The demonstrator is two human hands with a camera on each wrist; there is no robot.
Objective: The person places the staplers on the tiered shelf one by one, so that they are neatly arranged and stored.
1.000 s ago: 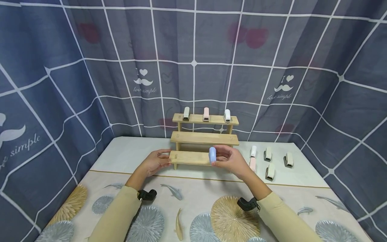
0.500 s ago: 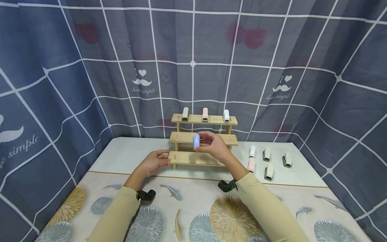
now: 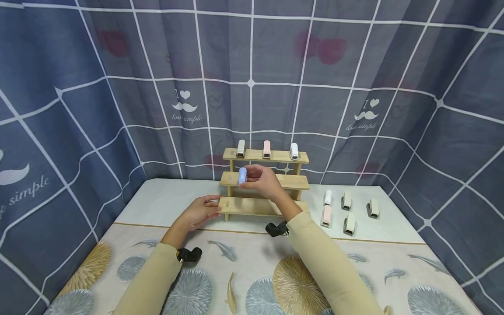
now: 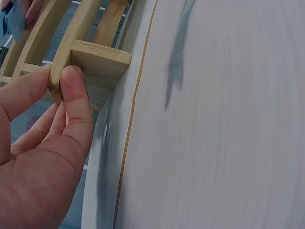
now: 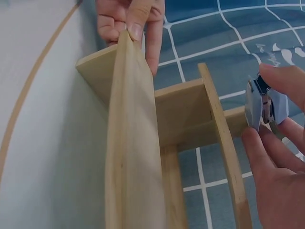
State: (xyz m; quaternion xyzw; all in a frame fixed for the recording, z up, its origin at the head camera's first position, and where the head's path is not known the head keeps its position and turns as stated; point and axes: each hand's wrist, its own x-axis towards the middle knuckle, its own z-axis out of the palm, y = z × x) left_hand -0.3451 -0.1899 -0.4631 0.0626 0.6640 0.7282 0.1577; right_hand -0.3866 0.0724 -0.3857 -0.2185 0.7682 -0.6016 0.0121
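Observation:
A light-blue mini stapler is held between the thumb and fingers of my right hand, over the left part of the middle step. The right wrist view shows the metal underside of this stapler; whether it touches the board I cannot tell. My left hand pinches the left end of the lowest step of a three-tier wooden stand, thumb on one face and fingers on the other in the left wrist view. Along the top step stand a cream stapler, a pink stapler and a white stapler.
Right of the stand, several more staplers lie on the white tabletop: a white one, a pink one and cream ones. A patterned cloth covers the front. A checked curtain hangs behind.
My right hand has carried the blue stapler left and up, from before the lowest step to over the middle step's left part. The left hand keeps its grip on the stand.

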